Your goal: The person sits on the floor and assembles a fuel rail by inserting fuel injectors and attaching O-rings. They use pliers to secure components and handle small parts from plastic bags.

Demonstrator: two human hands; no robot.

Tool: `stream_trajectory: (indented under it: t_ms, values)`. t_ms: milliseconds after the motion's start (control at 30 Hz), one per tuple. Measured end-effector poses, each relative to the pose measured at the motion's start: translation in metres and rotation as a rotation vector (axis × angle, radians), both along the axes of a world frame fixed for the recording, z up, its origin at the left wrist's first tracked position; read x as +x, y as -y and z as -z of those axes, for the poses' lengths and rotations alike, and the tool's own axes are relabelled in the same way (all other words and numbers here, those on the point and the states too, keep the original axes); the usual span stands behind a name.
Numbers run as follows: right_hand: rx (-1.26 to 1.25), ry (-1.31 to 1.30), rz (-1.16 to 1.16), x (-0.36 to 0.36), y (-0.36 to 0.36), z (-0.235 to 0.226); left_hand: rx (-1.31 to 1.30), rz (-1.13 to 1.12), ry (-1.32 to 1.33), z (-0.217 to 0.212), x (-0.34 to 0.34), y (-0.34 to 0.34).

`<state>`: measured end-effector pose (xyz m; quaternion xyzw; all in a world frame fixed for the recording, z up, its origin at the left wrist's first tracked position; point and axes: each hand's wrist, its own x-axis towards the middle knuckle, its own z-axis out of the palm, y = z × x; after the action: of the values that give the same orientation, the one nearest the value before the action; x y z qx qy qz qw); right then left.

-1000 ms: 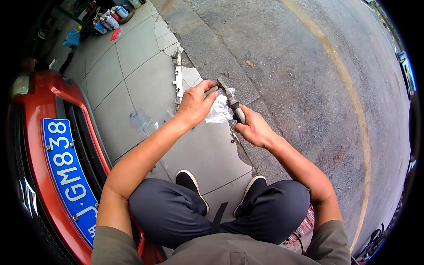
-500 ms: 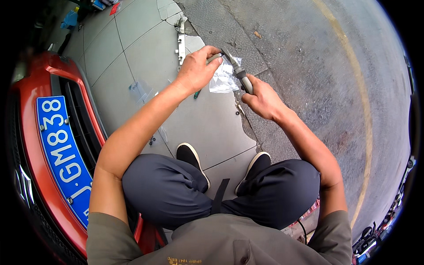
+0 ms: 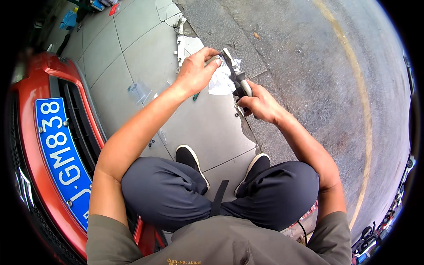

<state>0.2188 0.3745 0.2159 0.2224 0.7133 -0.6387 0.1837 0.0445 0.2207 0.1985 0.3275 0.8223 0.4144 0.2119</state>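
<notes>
My right hand (image 3: 261,102) is wrapped round a pair of pliers (image 3: 238,75) with grey and dark handles, their metal jaws pointing away from me. Close to the left of those jaws, my left hand (image 3: 198,70) pinches a small greyish, rod-like piece (image 3: 213,59) with a dark end; its exact kind is too small to tell. Whether the jaws touch the piece is unclear. Beneath the hands, a crumpled clear plastic bag (image 3: 219,85) lies on the tiles. Just beyond my left hand rests a long pale metal bracket (image 3: 180,46).
A red car bumper (image 3: 33,115) with a blue plate (image 3: 62,148) stands close on my left. Small dark round parts (image 3: 151,143) and a thin plastic bag (image 3: 140,92) lie on the tiles. A green-handled tool (image 3: 195,96) lies below my left wrist. Broken tiles meet rough pavement (image 3: 300,66).
The pliers have turned in my right hand, showing a brighter jaw face and more of the dark handle. My left hand has barely moved and still pinches the small piece.
</notes>
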Motion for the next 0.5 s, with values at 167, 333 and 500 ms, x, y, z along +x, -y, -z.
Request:
stream_trajectory:
  t_ms: [167,333,500]
  values:
    - [-0.041,-0.035,0.019,0.001,0.0,0.012,0.039,0.017,-0.004,-0.002,0.0,-0.001]
    - [0.092,-0.063,-0.017,0.001,0.001,0.006,0.005,0.004,-0.015,-0.004,0.001,0.0]
    - [0.299,-0.119,-0.044,0.002,0.0,0.012,0.024,-0.002,-0.019,-0.007,0.002,-0.002]
